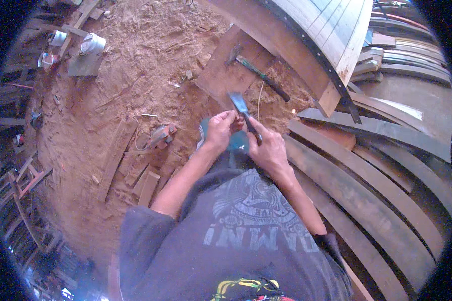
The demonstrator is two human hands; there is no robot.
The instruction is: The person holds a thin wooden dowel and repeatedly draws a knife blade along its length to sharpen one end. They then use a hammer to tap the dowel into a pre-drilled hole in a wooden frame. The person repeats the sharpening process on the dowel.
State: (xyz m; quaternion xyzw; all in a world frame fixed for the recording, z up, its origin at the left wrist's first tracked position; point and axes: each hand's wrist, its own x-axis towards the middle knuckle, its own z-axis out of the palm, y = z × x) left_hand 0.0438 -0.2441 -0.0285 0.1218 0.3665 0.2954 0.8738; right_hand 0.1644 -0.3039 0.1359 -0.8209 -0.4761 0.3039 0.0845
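Note:
My right hand (270,150) is closed round the dark handle of what looks like a putty knife (240,104), its flat bluish blade pointing up and away from me. Just left of the handle, my left hand (221,131) is pinched shut, fingertips close to the tool; whatever lies between them is too small to make out. Beyond both hands a hammer (258,74) with a green and black handle rests on a flat wooden board (221,75). Something teal (238,142) shows below my hands, partly covered by them.
A planked wooden structure with a dark edge strip (316,50) juts in at top right. Long curved planks (366,200) lie stacked to the right. On the sawdust-covered ground at left are an orange-and-grey power tool (161,136), wood offcuts (146,186) and white buckets (93,44).

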